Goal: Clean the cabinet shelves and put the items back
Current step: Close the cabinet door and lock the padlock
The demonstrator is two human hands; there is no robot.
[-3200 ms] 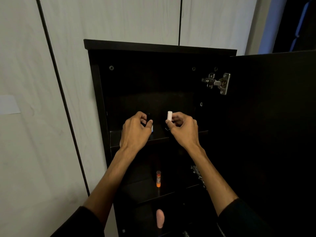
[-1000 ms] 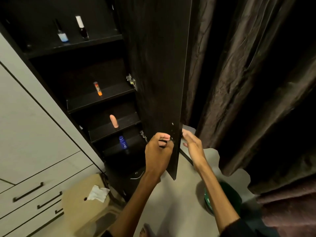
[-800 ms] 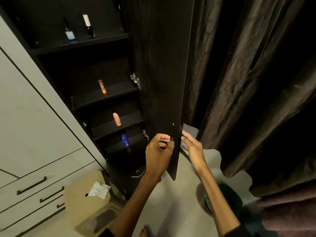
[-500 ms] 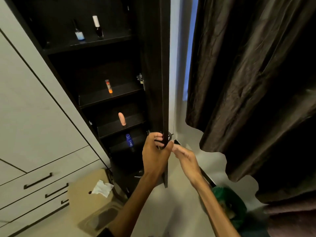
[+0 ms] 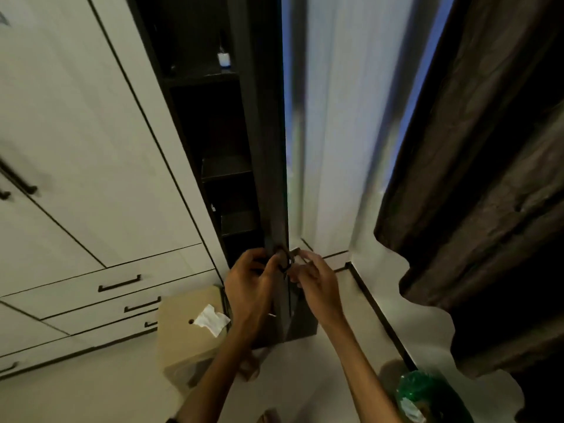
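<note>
At the tall dark wooden cabinet door's (image 5: 270, 148) edge, left hand (image 5: 248, 296) and right hand (image 5: 317, 288) pinch a small round metal ring (image 5: 284, 262).

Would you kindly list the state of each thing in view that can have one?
cabinet door: partly open, seen edge-on
left hand: grips the door's edge
right hand: fingers curled at the ring handle, exact hold unclear
small bottle: upright on the upper shelf
drawers: shut
cardboard box: closed, crumpled tissue on top
curtain: hanging
</note>
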